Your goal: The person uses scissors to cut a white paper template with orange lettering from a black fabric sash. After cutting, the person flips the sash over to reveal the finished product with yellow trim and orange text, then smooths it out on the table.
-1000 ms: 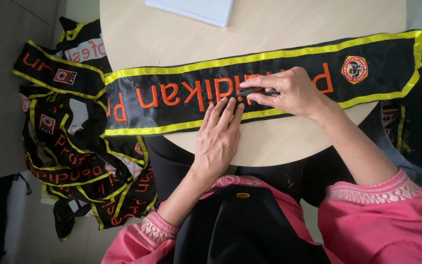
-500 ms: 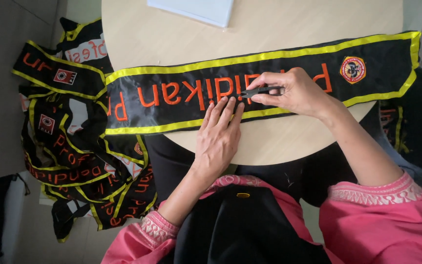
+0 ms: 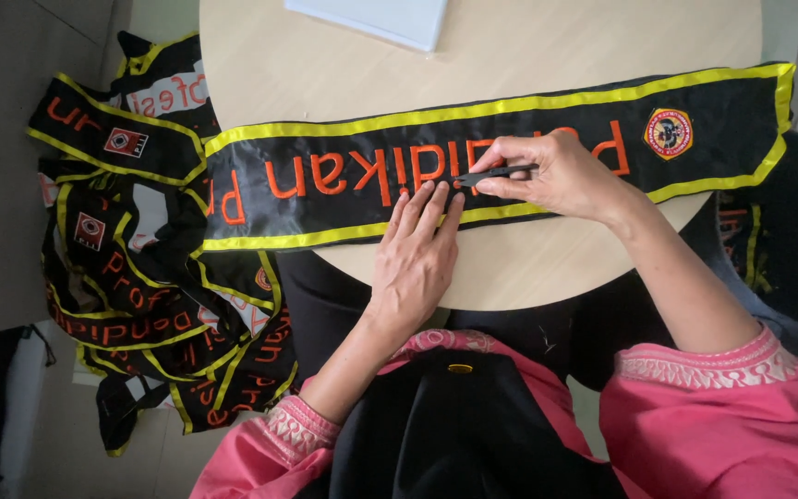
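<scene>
Right hand (image 3: 561, 176) pinches a small dark tool (image 3: 494, 172), likely snips or tweezers, thumb and fingers pressed together on it; tip points left onto the orange lettering. Left hand (image 3: 415, 259) lies flat, fingers together and stretched, pressing the black sash (image 3: 325, 199) down just below the tool tip. Sash runs across the near part of the round pale table (image 3: 528, 55), yellow binding on both long edges, round badge (image 3: 668, 132) toward its right end; its left end drops off the table edge into a heap of similar sashes (image 3: 140, 277) on the floor. A white sheet or pad (image 3: 371, 17) sits at the far edge. Step in hand looks like cleaning up stitching around one letter, probably trimming loose thread. Next move calls for a steady tip, cloth held taut, no nicking the satin.
</scene>
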